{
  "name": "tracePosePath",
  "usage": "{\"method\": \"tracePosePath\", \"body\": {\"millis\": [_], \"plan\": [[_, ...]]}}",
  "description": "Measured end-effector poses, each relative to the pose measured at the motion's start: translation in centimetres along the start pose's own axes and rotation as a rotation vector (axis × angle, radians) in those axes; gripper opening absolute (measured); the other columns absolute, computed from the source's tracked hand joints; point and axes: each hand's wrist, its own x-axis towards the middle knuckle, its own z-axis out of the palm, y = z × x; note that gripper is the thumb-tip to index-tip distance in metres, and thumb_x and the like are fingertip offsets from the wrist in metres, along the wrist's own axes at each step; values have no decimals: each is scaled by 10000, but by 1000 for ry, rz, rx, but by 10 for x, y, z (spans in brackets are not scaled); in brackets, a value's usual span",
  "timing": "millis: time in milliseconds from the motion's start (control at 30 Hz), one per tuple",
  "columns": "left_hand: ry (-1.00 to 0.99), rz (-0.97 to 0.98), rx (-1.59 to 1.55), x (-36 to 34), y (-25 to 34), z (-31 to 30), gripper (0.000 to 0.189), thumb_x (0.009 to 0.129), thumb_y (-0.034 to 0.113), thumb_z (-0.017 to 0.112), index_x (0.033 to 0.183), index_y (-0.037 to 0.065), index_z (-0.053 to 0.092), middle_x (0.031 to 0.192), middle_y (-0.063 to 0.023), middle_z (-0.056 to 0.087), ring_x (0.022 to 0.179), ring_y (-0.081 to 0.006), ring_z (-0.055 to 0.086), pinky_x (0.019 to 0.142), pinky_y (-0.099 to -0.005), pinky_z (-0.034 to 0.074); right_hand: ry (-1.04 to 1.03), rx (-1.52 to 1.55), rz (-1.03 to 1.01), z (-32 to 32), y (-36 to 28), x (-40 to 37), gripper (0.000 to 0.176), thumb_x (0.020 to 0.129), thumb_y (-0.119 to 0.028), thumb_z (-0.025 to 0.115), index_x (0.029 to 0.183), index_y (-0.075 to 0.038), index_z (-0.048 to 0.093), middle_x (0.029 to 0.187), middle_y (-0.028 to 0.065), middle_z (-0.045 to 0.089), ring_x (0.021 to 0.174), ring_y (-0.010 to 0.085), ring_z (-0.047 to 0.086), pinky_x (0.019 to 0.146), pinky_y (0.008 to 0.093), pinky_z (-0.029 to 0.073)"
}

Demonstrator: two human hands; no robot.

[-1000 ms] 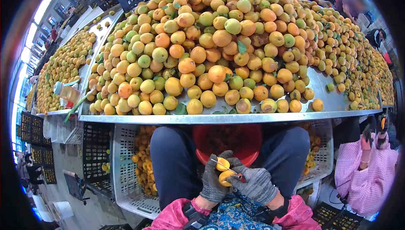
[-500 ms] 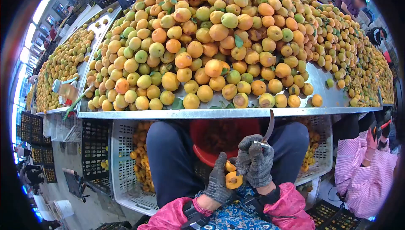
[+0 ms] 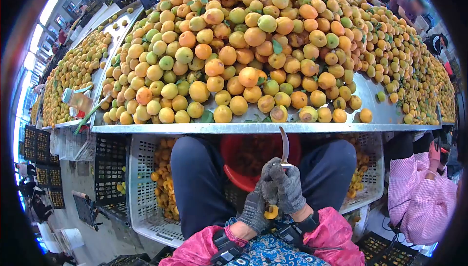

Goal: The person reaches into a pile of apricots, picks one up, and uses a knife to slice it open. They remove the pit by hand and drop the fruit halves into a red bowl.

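My right hand [image 3: 286, 188], in a grey knit glove, is closed around a small curved knife [image 3: 284, 145] whose blade points up toward the table edge. Pressed against it is my gloved left hand [image 3: 254, 211], its fingers wrapped round a cut apricot [image 3: 271, 212]. Only a yellow-orange piece of that fruit shows below the hands; the rest is hidden between the gloves. Both hands are above my lap, in front of a red basin [image 3: 234, 168] between my knees that holds dark orange scraps.
A large heap of apricots [image 3: 234, 61] covers the metal table [image 3: 219, 128] ahead. White crates [image 3: 141, 188] with cut fruit stand beside both legs. A co-worker in pink checked sleeves [image 3: 421, 193] sits at right. A plastic jar [image 3: 80, 101] stands at left, and black crates [image 3: 109, 173] below.
My right hand has moved left and closed in against my left hand, and the knife blade went left with it. The opened apricot pieces that showed before are now mostly covered.
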Motion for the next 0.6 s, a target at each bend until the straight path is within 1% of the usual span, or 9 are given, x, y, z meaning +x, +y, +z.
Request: {"method": "tracePosePath", "body": {"millis": [100,200,300,333,400,433,467,533,600], "plan": [[-9,103,67,-4,1,9,316,971,337,505,1189,115,560,1067,-25,612,992,-164,594,882,-323,498,-33,-61,-72,-3,2,2,346,929,-357,612,834,-24,611,752,13,611,655,72,536,578,255,450],[-26,167,194,2,-5,-2,338,976,353,494,1208,116,552,1108,-20,604,1016,-162,587,885,-309,489,-48,35,146,-2,-6,-1,354,917,-368,628,853,-20,613,757,14,617,674,73,545,606,263,464],[29,174,159,24,-7,-32,348,982,210,494,1303,75,500,1134,-18,629,988,-172,617,830,-330,501,119,-192,-135,17,0,-10,283,872,-295,696,901,-19,641,761,20,646,721,120,619,662,283,502],[32,171,161,31,-6,-33,348,982,210,494,1303,75,500,1134,-18,629,988,-172,617,830,-330,501,121,-189,-132,18,1,-10,283,872,-295,696,901,-19,641,761,20,646,721,120,619,662,283,502],[-63,667,666,44,-7,-33,340,974,234,522,1265,59,527,1042,-24,664,907,-145,625,744,-326,508,207,-256,-136,20,2,-11,258,854,-259,718,908,-17,648,750,19,648,733,135,640,674,285,510],[28,670,685,47,-6,-33,332,993,264,498,1246,52,535,1028,-53,667,902,-135,619,765,-312,508,209,-303,-214,19,9,-6,269,870,-309,690,870,-46,635,714,10,631,549,73,573,494,221,445],[23,674,686,47,-5,-34,332,993,264,498,1246,52,535,1028,-53,667,902,-135,619,765,-312,508,210,-303,-220,14,11,-2,269,870,-309,690,870,-46,635,714,10,631,549,73,573,494,221,445],[7,419,445,27,4,-19,317,999,294,491,1196,59,573,1035,-49,662,882,-153,627,793,-315,512,112,128,163,4,14,-4,204,882,-243,691,894,-42,662,707,-16,631,654,65,605,538,222,458],[22,385,430,23,4,-18,316,997,319,492,1163,70,595,1023,-45,665,867,-164,634,793,-316,518,81,243,145,6,14,-4,182,897,-236,671,894,-55,660,707,-28,616,613,44,571,493,205,419]]}}
